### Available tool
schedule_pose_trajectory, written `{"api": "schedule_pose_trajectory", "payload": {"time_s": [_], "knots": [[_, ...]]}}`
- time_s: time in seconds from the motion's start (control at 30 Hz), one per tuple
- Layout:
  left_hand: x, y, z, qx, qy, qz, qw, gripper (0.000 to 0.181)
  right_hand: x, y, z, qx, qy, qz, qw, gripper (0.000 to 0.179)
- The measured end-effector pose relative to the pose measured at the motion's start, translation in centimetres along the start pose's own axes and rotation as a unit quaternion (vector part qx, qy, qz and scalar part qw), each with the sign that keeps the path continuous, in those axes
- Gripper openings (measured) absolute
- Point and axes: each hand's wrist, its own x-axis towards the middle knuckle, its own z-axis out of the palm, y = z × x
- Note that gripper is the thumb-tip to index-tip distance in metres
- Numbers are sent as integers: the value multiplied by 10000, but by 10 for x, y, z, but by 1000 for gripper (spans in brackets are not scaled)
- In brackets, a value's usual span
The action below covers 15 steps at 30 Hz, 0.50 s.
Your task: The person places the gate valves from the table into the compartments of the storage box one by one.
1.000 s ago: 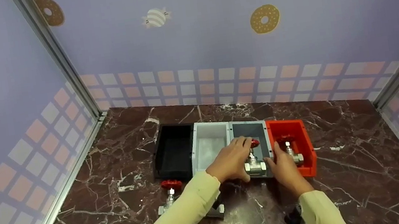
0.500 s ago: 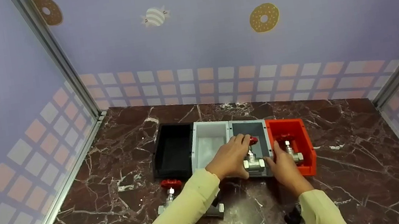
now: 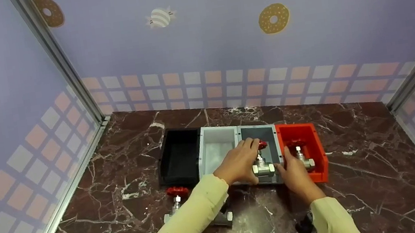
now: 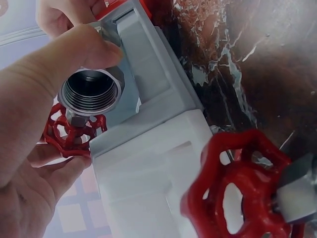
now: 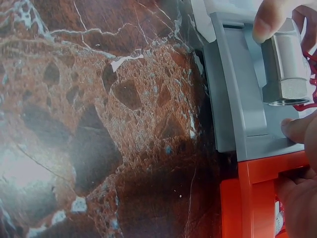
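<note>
A metal valve [image 3: 263, 170] with a red handwheel is in my left hand [image 3: 238, 165], over the front part of the grey bin [image 3: 269, 134]. In the left wrist view the thumb lies across the valve body, while fingers reach the handwheel [image 4: 69, 141]. Whether the valve touches the bin floor I cannot tell. My right hand [image 3: 297, 173] pinches the side wall between the grey bin and the red bin [image 3: 311, 132]. Its thumb is on the grey side in the right wrist view, its other fingers on the red side. A second valve [image 3: 301, 156] lies inside the red bin.
To the left in the same row stand a white bin [image 3: 220, 147] and a black bin [image 3: 180, 155]. Another red-wheeled valve [image 3: 177, 196] and a part-hidden metal fitting [image 3: 224, 219] lie near the left sleeve. Walls enclose the marble-patterned surface [image 3: 366, 151].
The valve and my left hand have shifted slightly away from me, farther over the grey bin. My right hand stays in place at the bin wall.
</note>
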Motion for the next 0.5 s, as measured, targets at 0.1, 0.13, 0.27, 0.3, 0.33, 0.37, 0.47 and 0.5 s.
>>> {"api": "schedule_pose_trajectory", "payload": {"time_s": [0.1,0.13,0.27,0.3,0.33,0.37,0.47,0.5], "knots": [[1,-1,1,35,22,2,10000,112,0,0,0,-17,13,-25,10000,72],[1,-1,1,51,27,-2,10000,112,0,1,0,-18,16,-33,10000,72],[2,-1,1,97,37,-14,9999,113,0,1,0,20,36,-45,10000,72],[2,-1,1,93,31,-11,10000,112,0,1,0,20,38,-36,10000,72],[2,-1,2,88,28,-7,10000,112,0,1,0,23,37,-27,10000,72],[2,-1,2,89,25,-9,10000,113,0,1,0,17,26,-14,10000,72],[2,-2,2,90,24,-17,10000,112,1,1,0,-23,-14,18,10000,72],[3,-3,2,97,20,-20,9999,112,1,1,0,-38,-18,22,10000,72]]}}
